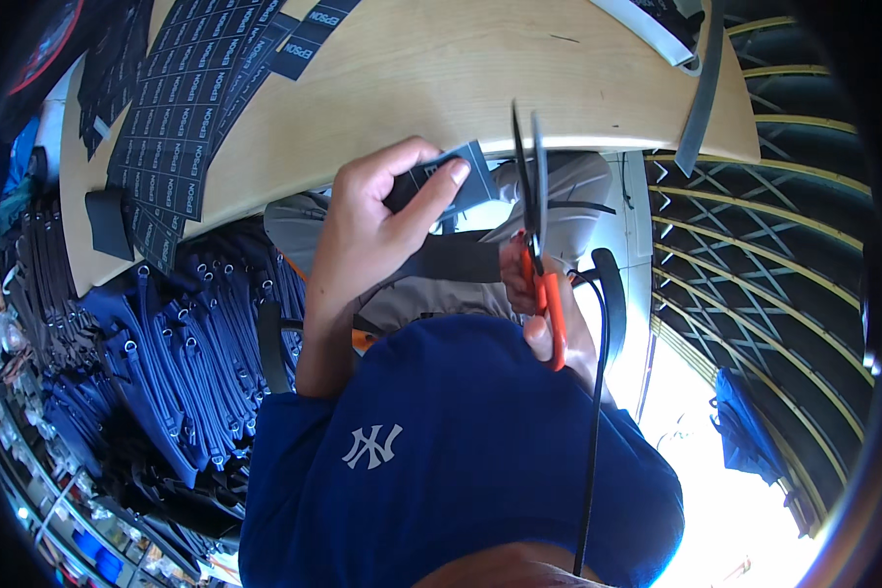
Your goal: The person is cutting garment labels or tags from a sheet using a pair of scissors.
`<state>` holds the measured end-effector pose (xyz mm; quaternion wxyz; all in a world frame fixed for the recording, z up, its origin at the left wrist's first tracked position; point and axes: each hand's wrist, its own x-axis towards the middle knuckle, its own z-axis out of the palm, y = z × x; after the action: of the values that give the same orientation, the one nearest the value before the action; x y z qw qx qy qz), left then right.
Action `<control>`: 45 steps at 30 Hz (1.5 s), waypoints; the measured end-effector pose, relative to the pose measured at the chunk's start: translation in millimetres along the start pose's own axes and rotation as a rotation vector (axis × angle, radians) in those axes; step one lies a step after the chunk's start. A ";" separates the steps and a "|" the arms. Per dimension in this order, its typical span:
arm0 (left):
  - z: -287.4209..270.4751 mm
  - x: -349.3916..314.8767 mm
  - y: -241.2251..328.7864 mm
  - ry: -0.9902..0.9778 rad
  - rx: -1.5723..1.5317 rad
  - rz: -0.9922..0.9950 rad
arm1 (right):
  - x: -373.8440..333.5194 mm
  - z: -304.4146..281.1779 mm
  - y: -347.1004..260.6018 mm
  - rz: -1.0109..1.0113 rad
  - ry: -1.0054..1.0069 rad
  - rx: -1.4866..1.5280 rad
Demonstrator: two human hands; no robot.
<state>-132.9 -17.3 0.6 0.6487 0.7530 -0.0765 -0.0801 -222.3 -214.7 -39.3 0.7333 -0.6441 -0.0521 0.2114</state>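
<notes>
Dark label [477, 176] in pinching left grip [372, 211], right grip [516, 282] around scissors [533, 240], clear gap between.

A pale wood-topped desk [431, 73] stretches across a workroom beside a dark, yellow-ribbed lattice gate [759, 269] at right, where bright white light washes the pale floor [637, 206]; a black-armed chair [612, 294] stands at the desk.
</notes>
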 end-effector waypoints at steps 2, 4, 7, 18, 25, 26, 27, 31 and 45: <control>-4.4 6.5 3.8 0.021 0.079 0.037 | -6.4 -0.6 2.6 0.032 -0.039 -0.034; -7.4 9.2 5.2 0.023 0.092 0.065 | -9.6 -2.1 6.1 0.065 -0.106 -0.134; -3.1 10.1 9.4 0.004 0.091 0.054 | -11.9 6.6 6.9 0.193 -0.072 -0.020; 2.8 7.0 -0.7 -0.059 -0.015 0.023 | -4.1 0.7 5.7 0.045 -0.143 -0.107; 4.4 6.3 -3.3 -0.074 0.028 0.043 | -4.0 1.0 8.2 0.000 -0.121 -0.088; 4.5 6.3 -3.0 -0.072 0.035 0.064 | -3.6 2.0 5.6 0.000 -0.120 -0.088; 4.4 6.4 -2.9 -0.072 0.035 0.064 | -3.1 4.0 0.8 0.021 -0.099 -0.111; 4.8 7.0 -0.9 -0.082 0.017 0.044 | -4.5 5.2 -1.8 0.087 -0.061 -0.146; -0.8 9.8 1.0 -0.106 0.084 0.055 | -7.0 3.2 -5.5 0.157 -0.018 -0.293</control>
<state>-123.1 -18.9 1.5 0.6136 0.7717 -0.1348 -0.0987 -228.4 -214.8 -32.1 0.6123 -0.7443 -0.0383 0.2639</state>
